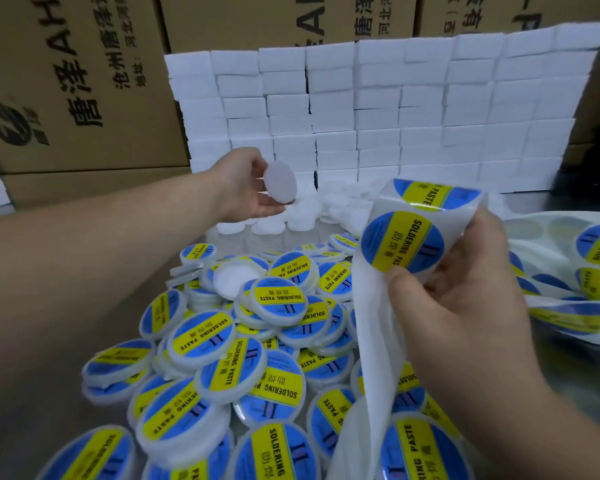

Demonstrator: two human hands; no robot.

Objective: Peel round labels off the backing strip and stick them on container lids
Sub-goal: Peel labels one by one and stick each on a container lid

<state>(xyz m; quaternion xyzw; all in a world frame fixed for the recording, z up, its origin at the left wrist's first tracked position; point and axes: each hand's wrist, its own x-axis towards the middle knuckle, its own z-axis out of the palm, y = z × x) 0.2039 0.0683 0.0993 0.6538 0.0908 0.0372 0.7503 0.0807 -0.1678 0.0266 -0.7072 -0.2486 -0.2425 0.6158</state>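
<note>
My left hand [246, 183] holds a plain white round lid [280, 183] up above the table, tilted on edge between thumb and fingers. My right hand [454, 303] grips the white backing strip [371, 327], with the thumb by the edge of a round blue-and-yellow "SOLDERING PASTE" label [401, 241]. Another label [430, 194] sits higher on the strip where it bends over. The strip's bare tail hangs down over a pile of labelled lids [257, 341] in front of me.
Unlabelled white lids [302, 220] lie heaped at the back of the metal table [32, 375]. More label strip [589, 271] trails off to the right. A wall of white boxes [395, 109] and brown cartons [66, 81] stands behind.
</note>
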